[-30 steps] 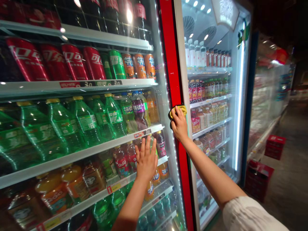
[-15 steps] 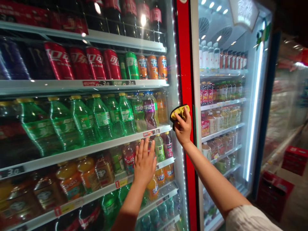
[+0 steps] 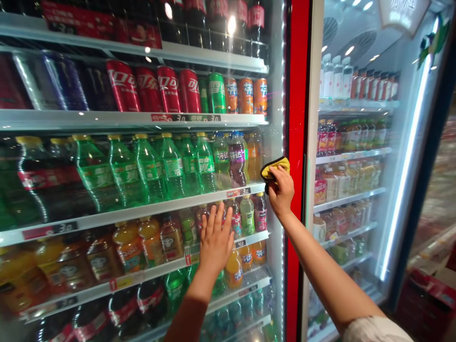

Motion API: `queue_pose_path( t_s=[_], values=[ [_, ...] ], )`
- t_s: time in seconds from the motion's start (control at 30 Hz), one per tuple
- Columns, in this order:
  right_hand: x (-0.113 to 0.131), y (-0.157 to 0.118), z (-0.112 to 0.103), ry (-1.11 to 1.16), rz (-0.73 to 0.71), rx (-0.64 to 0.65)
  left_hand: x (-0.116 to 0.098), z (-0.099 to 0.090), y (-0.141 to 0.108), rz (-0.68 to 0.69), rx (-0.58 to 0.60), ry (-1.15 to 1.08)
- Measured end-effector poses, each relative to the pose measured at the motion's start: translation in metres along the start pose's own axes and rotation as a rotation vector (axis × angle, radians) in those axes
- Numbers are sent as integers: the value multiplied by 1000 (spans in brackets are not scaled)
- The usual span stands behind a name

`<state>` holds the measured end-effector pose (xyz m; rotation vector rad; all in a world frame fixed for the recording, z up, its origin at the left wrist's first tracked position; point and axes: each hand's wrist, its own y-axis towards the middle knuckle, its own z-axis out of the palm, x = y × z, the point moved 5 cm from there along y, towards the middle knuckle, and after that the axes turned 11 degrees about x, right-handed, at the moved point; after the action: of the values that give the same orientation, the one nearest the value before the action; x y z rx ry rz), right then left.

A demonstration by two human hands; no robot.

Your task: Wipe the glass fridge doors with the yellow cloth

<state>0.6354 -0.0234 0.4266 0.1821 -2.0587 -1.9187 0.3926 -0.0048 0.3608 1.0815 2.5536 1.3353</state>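
My right hand (image 3: 281,192) grips a yellow cloth with a dark edge (image 3: 276,168), pressed on the glass door near the red frame (image 3: 298,95) of a drinks cooler. Lower and to the left, my left hand (image 3: 216,237) lies flat against the same glass, fingers spread and nothing in it. Behind the glass are green bottles (image 3: 173,164), red cans (image 3: 123,85) and orange cans (image 3: 245,95) on white shelves. The palm side of my left hand is hidden.
To the right stands a second lit cooler with shelves of small bottles (image 3: 333,135) and a bright light strip (image 3: 406,180). Red boxes (image 3: 423,304) sit on the floor at the lower right. Dark cola bottles (image 3: 195,23) fill the top shelf.
The view has shifted left, so the coolers appear further right. My right hand and the cloth have moved left along the glass, away from the red frame. My left hand remains flat.
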Motion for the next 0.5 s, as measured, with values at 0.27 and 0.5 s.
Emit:
queue_pose_path(
  t_s=[0.27, 0.5],
  values=[
    [71, -2, 31, -178, -183, 268, 7, -11, 6, -68, -20, -8],
    [31, -26, 11, -103, -136, 197, 27, -20, -11, -76, -39, 43]
  ],
)
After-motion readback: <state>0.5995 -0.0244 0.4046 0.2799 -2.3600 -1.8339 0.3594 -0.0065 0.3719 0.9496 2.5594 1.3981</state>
